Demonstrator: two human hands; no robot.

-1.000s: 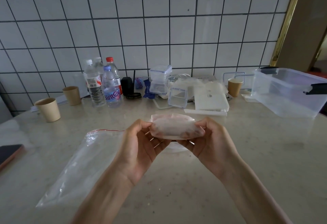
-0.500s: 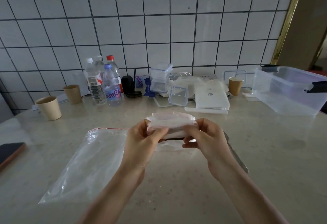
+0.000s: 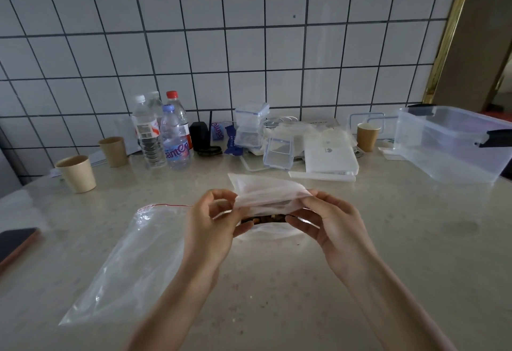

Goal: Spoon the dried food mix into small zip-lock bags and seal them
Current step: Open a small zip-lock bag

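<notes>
A small zip-lock bag (image 3: 266, 194) with brown dried food mix (image 3: 263, 218) in its bottom is held above the middle of the table. My left hand (image 3: 212, 223) pinches the bag's left end between thumb and fingers. My right hand (image 3: 329, 220) pinches its right end near the top strip. A large, flat zip-lock bag (image 3: 127, 256) with a red seal line lies on the table to the left of my left arm. No spoon shows in this view.
Against the tiled wall stand water bottles (image 3: 163, 134), paper cups (image 3: 77, 173), small clear boxes (image 3: 278, 151), a white flat box (image 3: 329, 158) and another paper cup (image 3: 367, 136). A big clear tub (image 3: 448, 143) sits far right. A dark phone (image 3: 15, 242) lies at the left edge.
Both hands have shifted their pinch along the small bag's top and lifted it a little; the brown mix now shows beneath the bag between the hands.
</notes>
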